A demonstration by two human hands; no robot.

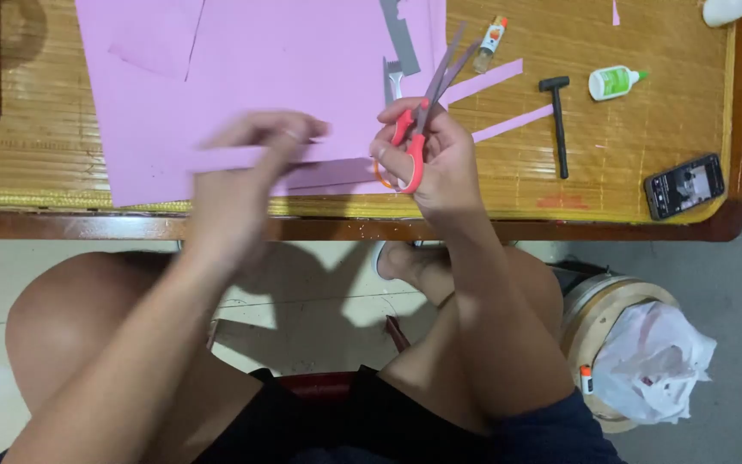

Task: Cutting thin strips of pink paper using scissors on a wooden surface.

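Woven bamboo matting covers a low wooden table, seen from above over the person's bare knees. At the near edge, the right hand is closed around one pair of red-handled scissors, fingers through the loops, blades slightly parted and pointing away up the table. Just beside it, the left hand pinches one narrow pink paper strip between thumb and fingertips; the hand is blurred, so the exact hold is hard to read. Under both hands lies one large pink paper sheet, with a cut line showing near its far left corner. Two loose pink strips lie to the right of the scissors. Beyond them sit one small glue tube, one black hammer, one white glue bottle with a green label, and one phone near the table's right corner. On the floor to the right stands one round bin lined with a white plastic bag.
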